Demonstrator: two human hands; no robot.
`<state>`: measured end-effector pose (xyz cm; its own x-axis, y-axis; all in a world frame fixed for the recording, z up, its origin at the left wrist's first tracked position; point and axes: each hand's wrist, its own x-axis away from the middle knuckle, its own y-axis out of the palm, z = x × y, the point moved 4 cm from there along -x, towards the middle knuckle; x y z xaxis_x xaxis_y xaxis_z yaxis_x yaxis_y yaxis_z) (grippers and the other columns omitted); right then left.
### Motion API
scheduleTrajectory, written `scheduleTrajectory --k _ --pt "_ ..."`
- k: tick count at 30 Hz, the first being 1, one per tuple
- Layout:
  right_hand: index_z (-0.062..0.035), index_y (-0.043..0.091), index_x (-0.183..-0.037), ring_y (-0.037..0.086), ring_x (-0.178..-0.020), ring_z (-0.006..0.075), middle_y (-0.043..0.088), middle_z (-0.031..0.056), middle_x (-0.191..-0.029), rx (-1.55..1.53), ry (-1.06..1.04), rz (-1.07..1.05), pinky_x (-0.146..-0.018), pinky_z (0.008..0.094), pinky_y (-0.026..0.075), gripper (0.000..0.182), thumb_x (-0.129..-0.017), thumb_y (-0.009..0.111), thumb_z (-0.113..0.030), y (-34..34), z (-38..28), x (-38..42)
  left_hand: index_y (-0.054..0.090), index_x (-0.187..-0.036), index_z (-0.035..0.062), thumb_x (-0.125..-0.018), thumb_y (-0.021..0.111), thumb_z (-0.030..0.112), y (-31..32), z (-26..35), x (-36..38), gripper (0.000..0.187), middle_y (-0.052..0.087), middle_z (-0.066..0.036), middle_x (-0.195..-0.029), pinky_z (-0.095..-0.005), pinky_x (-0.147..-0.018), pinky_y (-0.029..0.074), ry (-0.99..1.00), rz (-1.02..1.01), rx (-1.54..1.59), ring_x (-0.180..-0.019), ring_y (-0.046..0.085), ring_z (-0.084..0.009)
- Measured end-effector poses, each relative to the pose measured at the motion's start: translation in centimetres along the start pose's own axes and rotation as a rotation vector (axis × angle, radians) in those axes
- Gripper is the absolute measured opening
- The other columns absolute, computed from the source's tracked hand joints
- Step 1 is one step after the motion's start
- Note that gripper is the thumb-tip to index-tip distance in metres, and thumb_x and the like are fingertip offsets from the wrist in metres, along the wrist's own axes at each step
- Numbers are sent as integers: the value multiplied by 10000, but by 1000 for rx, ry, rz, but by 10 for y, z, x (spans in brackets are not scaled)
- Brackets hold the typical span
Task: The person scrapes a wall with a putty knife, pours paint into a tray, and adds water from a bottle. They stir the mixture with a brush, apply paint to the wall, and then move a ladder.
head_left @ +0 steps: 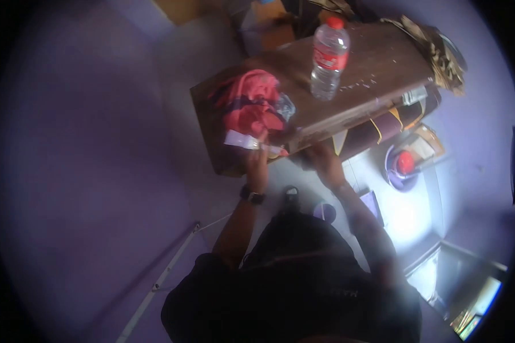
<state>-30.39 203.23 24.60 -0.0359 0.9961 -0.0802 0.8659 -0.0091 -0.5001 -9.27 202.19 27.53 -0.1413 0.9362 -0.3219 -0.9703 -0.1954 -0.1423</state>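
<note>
My left hand, with a dark watch on the wrist, is at the near edge of a brown wooden cabinet. Its blurred fingers close across a white, strip-like thing with a reddish far end. Just beyond lies a crumpled pink and dark cloth, a piece of clear plastic at its side. My right hand is close to the cabinet's front edge, its fingers dark and smeared. A clear bottle with a red cap and red label stands upright on the cabinet top.
Crumpled brown paper lies at the cabinet's right end. On the floor to the right are a purple bucket with a red thing in it and a cardboard box. A white pole leans at lower left by the purple wall.
</note>
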Motion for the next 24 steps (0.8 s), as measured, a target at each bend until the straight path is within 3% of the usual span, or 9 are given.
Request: scheduleTrajectory --k 6,8,10,11,14,15,17,20,24 --pt "-110 638 -1033 401 -1092 356 459 115 -1215 699 -656 45 -895 474 332 322 -750 638 -264 92 -48 -130 505 -1276 49 -978 405 257 -63 -2 -46 377 500 37 -858 -206 -654 352 -386 263 192 -722 410 -60" --pt "-139 661 -1020 414 -1120 321 464 115 -1249 529 -595 -50 -904 437 345 276 -760 630 -228 83 -72 -143 521 -1267 65 -978 413 268 -70 -11 -60 369 457 54 -802 -202 -631 333 -368 324 230 -697 379 -51" --pt "-110 649 -1056 445 -1132 243 505 97 -1254 -471 -538 -207 -941 370 338 264 -817 584 -201 76 -74 -154 538 -1247 68 -980 405 269 -67 -25 -74 359 475 57 -812 -198 -597 333 -156 215 83 -673 383 -47" --pt "-58 623 -1085 492 -1080 147 561 72 -1196 -872 -90 -541 -950 293 334 254 -868 543 -163 89 -54 -152 538 -1247 68 -980 405 269 -60 -28 -81 359 475 57 -812 -198 -597 333 -151 231 89 -673 383 -47" --pt "-33 595 -1114 513 -987 94 584 25 -1102 -1152 116 -527 -913 259 366 257 -907 515 -163 122 -59 -155 552 -1232 78 -973 430 225 -31 -58 -98 322 525 52 -816 -207 -590 373 -439 223 491 -683 445 -39" --pt "-33 532 -1210 504 -999 81 574 23 -1098 -829 -171 -402 -857 236 406 320 -906 535 -133 106 -78 -142 576 -1088 43 -944 491 217 -31 -65 -105 241 536 22 -810 -240 -585 390 -310 246 399 -690 468 -65" --pt "-28 508 -1230 509 -1000 88 578 29 -1087 -853 -89 -425 -843 228 415 345 -901 548 -122 119 -74 -149 624 -884 11 -904 574 219 -24 -77 -117 215 488 9 -756 -274 -596 394 -190 346 497 -655 434 -76" --pt "-12 449 -1260 534 -981 99 600 44 -1052 -990 -122 -326 -823 214 432 406 -879 577 -72 117 -84 -154 637 -931 19 -913 559 243 -34 -71 -126 237 487 14 -758 -273 -582 385 107 327 66 -658 430 -75" --pt "14 533 -1140 558 -907 96 611 41 -1019 -700 -60 -556 -809 240 447 285 -887 569 -111 112 -89 -162 622 -1027 18 -934 517 232 -35 -58 -123 256 574 -17 -872 -265 -672 425 -444 38 306 -777 520 -92"
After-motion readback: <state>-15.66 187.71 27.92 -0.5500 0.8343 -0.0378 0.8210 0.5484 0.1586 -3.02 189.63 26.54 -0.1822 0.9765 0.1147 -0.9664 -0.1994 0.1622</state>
